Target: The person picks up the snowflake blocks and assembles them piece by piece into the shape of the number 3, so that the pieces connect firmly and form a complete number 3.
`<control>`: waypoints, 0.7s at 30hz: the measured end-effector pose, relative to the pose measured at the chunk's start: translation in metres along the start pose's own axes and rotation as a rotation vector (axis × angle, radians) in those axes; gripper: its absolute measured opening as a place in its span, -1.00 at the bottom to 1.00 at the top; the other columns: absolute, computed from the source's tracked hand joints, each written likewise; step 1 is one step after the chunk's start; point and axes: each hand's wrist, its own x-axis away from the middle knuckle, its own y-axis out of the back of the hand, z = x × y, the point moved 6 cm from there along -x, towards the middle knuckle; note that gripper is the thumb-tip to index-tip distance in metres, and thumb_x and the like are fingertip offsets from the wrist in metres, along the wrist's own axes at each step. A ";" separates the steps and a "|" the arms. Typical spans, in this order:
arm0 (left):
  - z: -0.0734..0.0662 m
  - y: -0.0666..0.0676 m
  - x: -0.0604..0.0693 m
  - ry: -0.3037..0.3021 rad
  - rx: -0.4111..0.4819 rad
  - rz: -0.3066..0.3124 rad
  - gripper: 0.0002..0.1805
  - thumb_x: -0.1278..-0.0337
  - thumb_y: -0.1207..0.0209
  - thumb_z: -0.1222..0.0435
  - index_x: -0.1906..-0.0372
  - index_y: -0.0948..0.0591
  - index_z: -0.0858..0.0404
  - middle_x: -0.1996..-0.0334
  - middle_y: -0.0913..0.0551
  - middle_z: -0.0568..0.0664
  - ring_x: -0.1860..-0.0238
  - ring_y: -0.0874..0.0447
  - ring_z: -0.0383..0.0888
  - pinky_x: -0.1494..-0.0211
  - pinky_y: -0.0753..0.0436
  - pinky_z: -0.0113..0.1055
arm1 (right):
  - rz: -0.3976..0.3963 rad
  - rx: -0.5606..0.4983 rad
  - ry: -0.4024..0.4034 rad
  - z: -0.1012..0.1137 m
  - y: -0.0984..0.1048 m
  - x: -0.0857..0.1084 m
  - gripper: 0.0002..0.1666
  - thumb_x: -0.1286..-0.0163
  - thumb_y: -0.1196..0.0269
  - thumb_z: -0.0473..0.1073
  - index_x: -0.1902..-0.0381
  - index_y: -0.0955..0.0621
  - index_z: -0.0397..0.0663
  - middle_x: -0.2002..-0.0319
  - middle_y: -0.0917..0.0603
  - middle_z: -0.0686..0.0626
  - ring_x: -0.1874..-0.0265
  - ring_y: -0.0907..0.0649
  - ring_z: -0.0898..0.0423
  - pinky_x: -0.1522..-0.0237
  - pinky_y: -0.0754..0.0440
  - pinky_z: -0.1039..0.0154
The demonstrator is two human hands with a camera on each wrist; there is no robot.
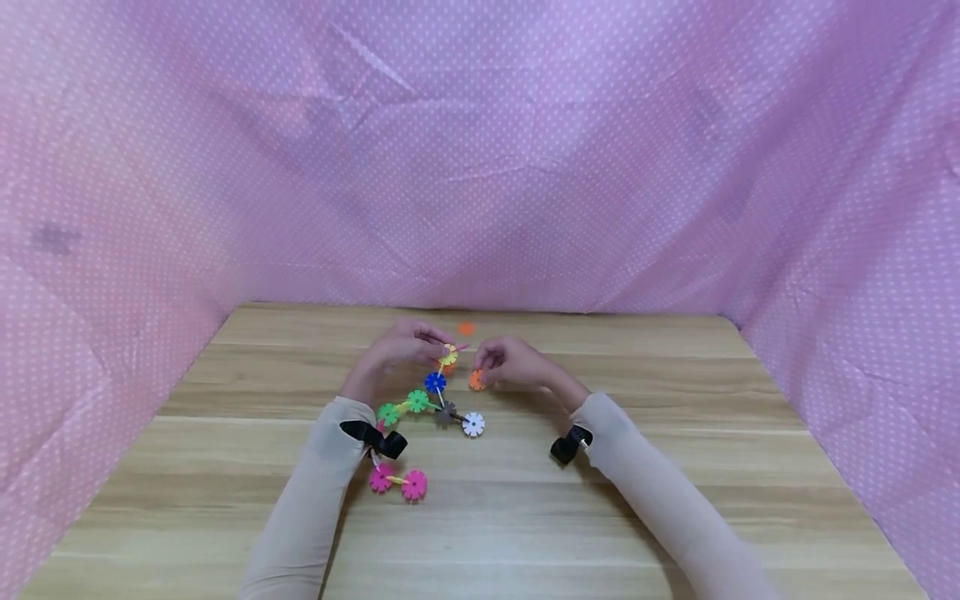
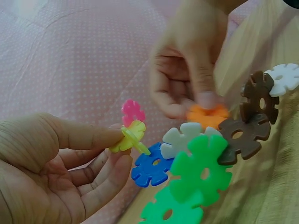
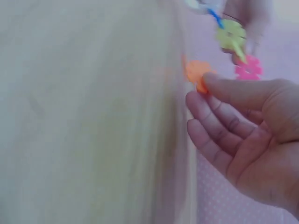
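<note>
My left hand (image 1: 408, 343) pinches a yellow notched plastic disc (image 2: 135, 133) between thumb and fingers. A pink disc (image 2: 133, 111) is joined to that yellow one. From there a chain of interlocked flower-shaped discs runs toward the front: blue (image 1: 435, 382), green (image 1: 417, 401), brown (image 1: 445, 414) and white (image 1: 473, 424). More pink discs (image 1: 414, 485) lie at its near end, with part of the chain hidden behind the left wrist. My right hand (image 1: 513, 362) pinches an orange disc (image 3: 198, 71) by its edge, a short way right of the yellow disc and apart from it.
A loose orange piece (image 1: 467, 329) lies near the back edge of the wooden table (image 1: 600, 525). Pink dotted cloth (image 1: 480, 167) hangs behind the table and along both sides. Black straps with cameras (image 1: 382, 440) sit on both wrists.
</note>
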 end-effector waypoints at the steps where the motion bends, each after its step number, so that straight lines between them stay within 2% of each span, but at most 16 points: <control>1: 0.000 -0.001 -0.002 -0.011 -0.011 -0.005 -0.73 -0.28 -0.28 0.37 -0.04 -0.69 0.36 0.16 -0.76 0.05 0.19 -0.72 -0.08 -0.12 -0.72 -0.02 | -0.031 -0.026 -0.004 -0.002 0.004 0.001 -0.80 -0.24 -0.36 -0.44 0.16 -0.68 -0.23 0.32 -0.71 -0.11 0.33 -0.65 0.12 0.27 -0.68 0.30; 4: -0.001 -0.005 -0.005 -0.044 -0.037 -0.001 -0.72 -0.30 -0.25 0.40 -0.06 -0.67 0.41 0.17 -0.76 0.04 0.23 -0.74 -0.12 -0.13 -0.73 -0.02 | -0.134 -0.092 -0.016 -0.006 0.016 0.003 -0.76 -0.26 -0.36 -0.43 0.09 -0.70 -0.25 0.30 -0.74 -0.12 0.34 -0.67 0.11 0.28 -0.69 0.27; 7: -0.001 -0.008 -0.007 -0.038 -0.027 0.003 -0.72 -0.32 -0.24 0.41 -0.07 -0.67 0.42 0.19 -0.76 0.04 0.25 -0.73 -0.12 -0.14 -0.72 0.01 | -0.228 -0.157 -0.022 -0.011 0.026 0.003 -0.73 -0.29 -0.36 -0.41 0.04 -0.70 -0.29 0.29 -0.76 -0.13 0.36 -0.69 0.13 0.26 -0.73 0.26; 11: -0.001 -0.010 -0.008 -0.025 -0.001 0.007 -0.70 -0.34 -0.22 0.41 -0.10 -0.65 0.44 0.20 -0.76 0.03 0.25 -0.72 -0.12 -0.17 -0.70 0.04 | -0.318 -0.287 -0.031 -0.013 0.033 0.002 -0.67 -0.31 -0.35 -0.42 -0.03 -0.66 -0.36 0.26 -0.77 -0.13 0.35 -0.73 0.16 0.14 -0.80 0.13; 14: -0.001 -0.010 -0.007 -0.020 0.009 -0.001 -0.70 -0.34 -0.22 0.41 -0.10 -0.65 0.44 0.20 -0.75 0.02 0.26 -0.72 -0.13 -0.16 -0.71 0.04 | -0.351 -0.381 -0.046 -0.013 0.033 0.003 -0.65 -0.32 -0.34 -0.43 -0.07 -0.64 -0.38 0.25 -0.78 -0.11 0.34 -0.76 0.13 0.08 -0.80 0.04; 17: -0.001 -0.011 -0.007 -0.021 0.011 0.001 -0.72 -0.34 -0.23 0.40 -0.08 -0.66 0.42 0.21 -0.75 0.02 0.26 -0.71 -0.12 -0.15 -0.71 0.02 | -0.364 -0.423 -0.060 -0.014 0.031 0.004 -0.64 -0.33 -0.33 -0.43 -0.08 -0.63 -0.40 0.29 -0.79 -0.05 0.35 -0.76 0.13 0.13 -0.81 0.13; 21: -0.002 -0.012 -0.005 -0.022 0.011 0.002 -0.73 -0.34 -0.24 0.39 -0.07 -0.67 0.40 0.19 -0.74 0.02 0.25 -0.70 -0.12 -0.15 -0.71 0.00 | -0.355 -0.448 -0.039 -0.010 0.029 0.005 -0.61 -0.33 -0.33 -0.45 -0.10 -0.60 -0.49 0.30 -0.79 -0.05 0.39 -0.76 0.16 0.21 -0.80 0.25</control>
